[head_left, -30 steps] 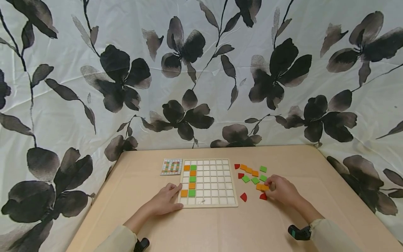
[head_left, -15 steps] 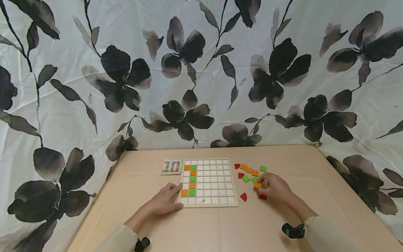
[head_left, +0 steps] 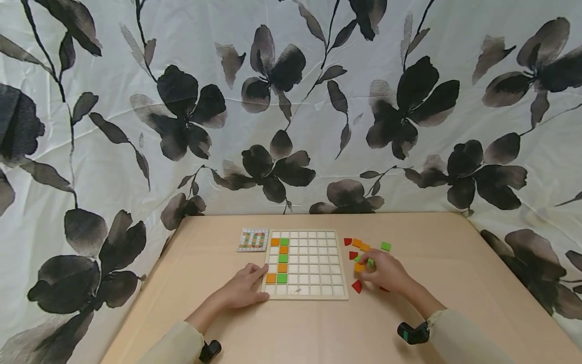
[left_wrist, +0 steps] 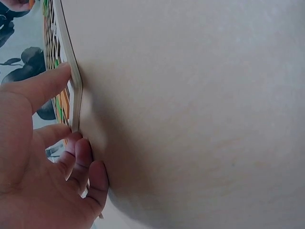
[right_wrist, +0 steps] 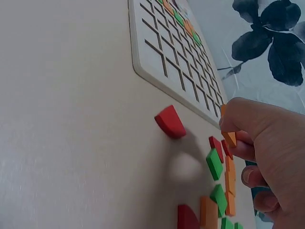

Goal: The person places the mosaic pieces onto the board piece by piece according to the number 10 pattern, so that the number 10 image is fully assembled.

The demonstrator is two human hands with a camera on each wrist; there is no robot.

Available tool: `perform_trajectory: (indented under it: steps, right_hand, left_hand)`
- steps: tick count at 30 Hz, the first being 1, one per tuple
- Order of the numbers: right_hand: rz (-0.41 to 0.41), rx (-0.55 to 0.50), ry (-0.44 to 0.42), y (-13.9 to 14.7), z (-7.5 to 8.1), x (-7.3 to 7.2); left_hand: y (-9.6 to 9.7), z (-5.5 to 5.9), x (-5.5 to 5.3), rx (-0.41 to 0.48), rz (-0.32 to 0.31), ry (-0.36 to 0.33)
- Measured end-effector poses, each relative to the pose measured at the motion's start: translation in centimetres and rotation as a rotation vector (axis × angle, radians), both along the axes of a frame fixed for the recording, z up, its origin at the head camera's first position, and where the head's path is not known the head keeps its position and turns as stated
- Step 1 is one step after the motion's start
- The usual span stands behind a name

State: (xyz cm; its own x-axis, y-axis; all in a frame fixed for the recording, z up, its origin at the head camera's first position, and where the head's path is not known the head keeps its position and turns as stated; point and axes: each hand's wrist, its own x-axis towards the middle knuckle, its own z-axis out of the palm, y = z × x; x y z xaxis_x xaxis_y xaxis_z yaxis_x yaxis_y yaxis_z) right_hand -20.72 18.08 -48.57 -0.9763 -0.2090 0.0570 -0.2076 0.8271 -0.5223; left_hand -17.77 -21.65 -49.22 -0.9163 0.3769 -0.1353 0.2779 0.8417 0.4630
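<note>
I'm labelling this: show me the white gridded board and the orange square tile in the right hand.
White gridded board (head_left: 303,259): head view, bare cell near middle.
Orange square tile (right_wrist: 230,139): right wrist view, lower end.

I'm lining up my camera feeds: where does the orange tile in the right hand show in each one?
Head: orange tile, pinched by the right hand, right of the grid board.
Left wrist: probably the orange sliver, top-left edge.
Right wrist: right of centre, about mid-height.
Shared landmark: the grid board, in all three.
</note>
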Motion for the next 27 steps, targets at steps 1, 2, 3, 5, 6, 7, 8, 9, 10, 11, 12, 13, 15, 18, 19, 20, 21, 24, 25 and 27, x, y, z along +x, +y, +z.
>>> perform_trajectory:
  steps: [1,2,3,5,6,7,8,9,10,11,12,13,15,18,19,20,21,24,25,27]
  right_hand:
    - [0.003,-0.002,0.000,-0.2,0.0,0.0]
    - [0.005,-0.006,-0.005,-0.5,0.0,-0.1]
    - [0.010,-0.007,-0.002,-0.7,-0.1,-0.1]
    - [0.019,-0.016,-0.004,-1.1,-0.1,-0.2]
    - [0.026,-0.015,-0.001,-1.3,-0.1,-0.3]
    - [0.030,-0.019,-0.002,-1.6,0.0,-0.4]
    - [0.033,-0.022,-0.004,-1.8,0.0,-0.5]
    - [0.037,-0.024,-0.004,-2.0,0.0,-0.6]
    - [0.038,-0.027,-0.006,-2.3,0.0,-0.6]
    - [0.040,-0.027,-0.004,-2.5,0.0,-0.7]
    - [0.043,-0.022,-0.001,-2.8,-0.1,-0.9]
    - [0.052,-0.026,0.001,-3.0,-0.1,-0.9]
    - [0.077,-0.020,0.011,-3.4,-0.3,-1.0]
    - [0.110,-0.018,0.016,-4.0,-0.5,-1.1]
    - [0.113,-0.021,0.011,-4.2,-0.5,-1.2]
    - [0.110,-0.020,0.006,-4.4,-0.5,-1.2]
    - [0.107,-0.026,0.001,-4.5,-0.5,-1.1]
    - [0.100,-0.030,-0.009,-5.0,-0.5,-1.1]
    - [0.102,-0.026,-0.009,-5.2,-0.6,-1.1]
    - [0.119,-0.022,0.002,-5.5,-0.6,-1.0]
  left_hand:
    - [0.0,0.1,0.0,0.000,-0.001,-0.002]
    - [0.1,0.1,0.1,0.001,-0.002,-0.003]
    - [0.1,0.1,0.1,-0.002,-0.006,-0.002]
    - [0.1,0.1,0.1,-0.006,-0.009,-0.001]
    - [0.1,0.2,0.1,-0.007,-0.012,0.002]
    - [0.1,0.2,0.2,-0.010,-0.016,0.005]
    - [0.1,0.2,0.1,-0.011,-0.017,0.005]
    - [0.1,0.2,0.1,-0.012,-0.018,0.005]
    - [0.0,0.2,0.1,-0.013,-0.019,0.005]
    - [0.0,0.3,0.1,-0.012,-0.019,0.005]
    - [-0.1,0.3,0.0,-0.010,-0.016,0.006]
    - [-0.1,0.3,0.0,-0.011,-0.013,0.006]
    - [-0.2,0.3,0.0,-0.018,-0.005,0.006]
    - [-0.3,0.3,-0.1,-0.015,0.002,0.003]
    - [-0.3,0.3,-0.1,-0.014,0.002,0.000]
    - [-0.3,0.2,-0.1,-0.010,0.001,-0.005]
    - [-0.3,0.1,-0.1,-0.007,0.000,-0.006]
    - [-0.2,0.0,-0.2,0.002,0.003,-0.009]
    - [-0.1,-0.1,-0.3,-0.002,0.006,-0.009]
    - [0.1,-0.1,-0.3,-0.006,0.009,-0.007]
